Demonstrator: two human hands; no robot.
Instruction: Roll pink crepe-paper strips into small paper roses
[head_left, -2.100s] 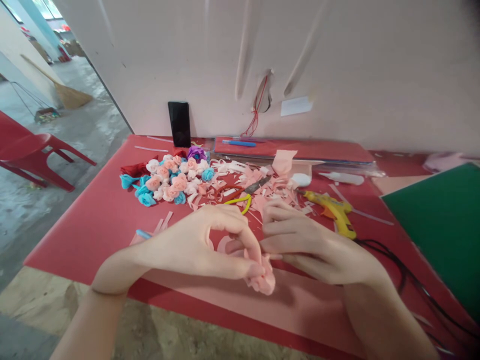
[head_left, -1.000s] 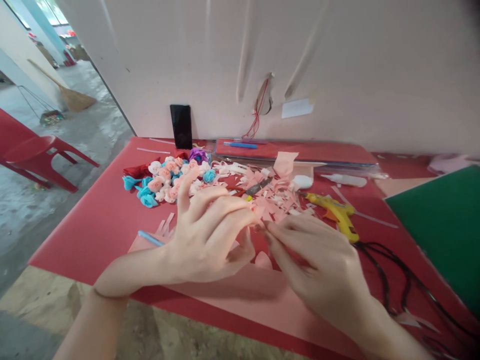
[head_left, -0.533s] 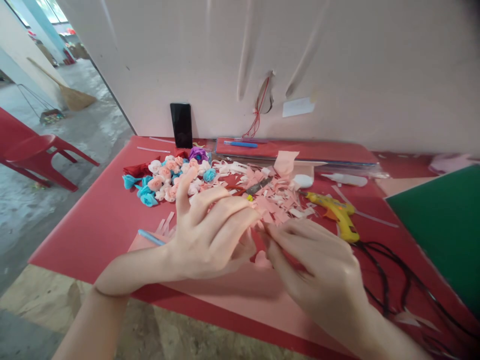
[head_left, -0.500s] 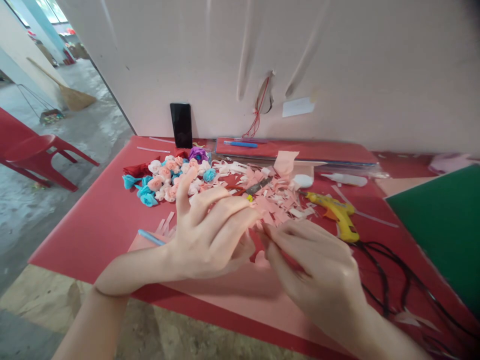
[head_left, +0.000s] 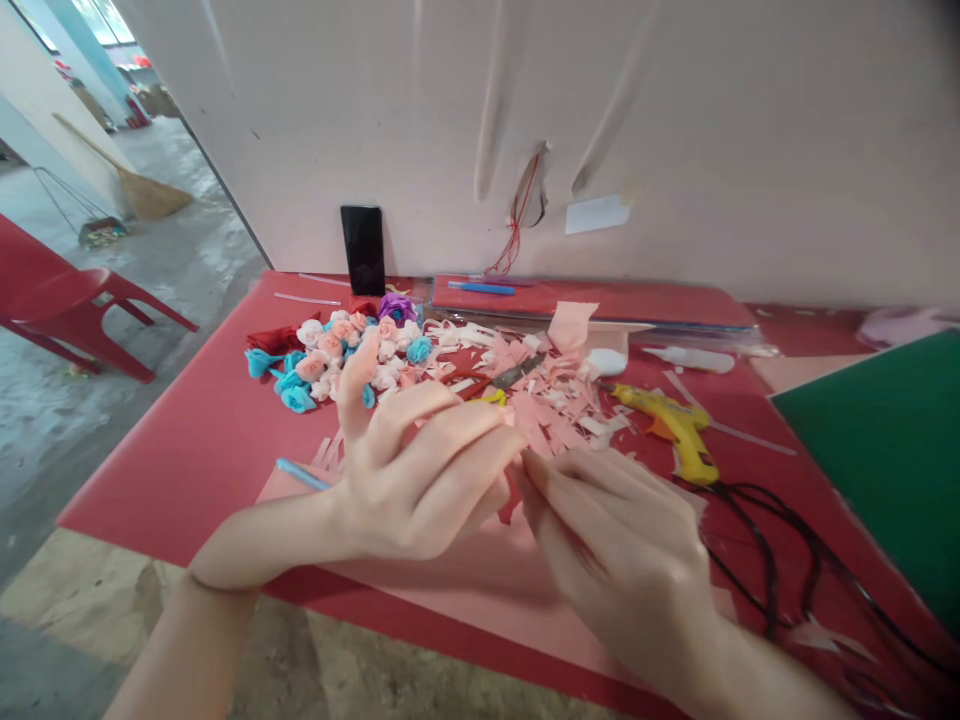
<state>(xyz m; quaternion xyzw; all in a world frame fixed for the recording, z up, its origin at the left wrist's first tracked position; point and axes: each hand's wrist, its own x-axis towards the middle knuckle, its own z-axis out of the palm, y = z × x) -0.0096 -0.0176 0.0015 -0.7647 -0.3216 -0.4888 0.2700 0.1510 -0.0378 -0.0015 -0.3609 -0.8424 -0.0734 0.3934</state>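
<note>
Above the front of the table my left hand [head_left: 424, 470] is closed in a pinch, its little finger raised. A small piece of pink paper [head_left: 508, 414] peeks out at its fingertips. My right hand [head_left: 630, 540] is pinched closed too, its fingertips meeting the left ones at the same paper; most of the piece is hidden by the fingers. Beneath both hands lies a large pink paper sheet [head_left: 480, 590]. Just behind them are pink paper scraps [head_left: 562, 400] and scissors [head_left: 517, 373], partly covered. Paper roses [head_left: 330, 345] in pink, white and blue are heaped at the left.
A yellow glue gun [head_left: 679, 430] with black cables [head_left: 772, 550] lies at right, near a green board [head_left: 885, 460]. At the back are a phone [head_left: 364, 250] leaning on the wall, a blue pen [head_left: 481, 288] and a white bottle [head_left: 691, 359]. A red chair [head_left: 82, 300] stands left.
My hands have shifted slightly, the right one a little to the left, and the left little finger has moved left and is more bent. The fingertips still meet at the pink paper.
</note>
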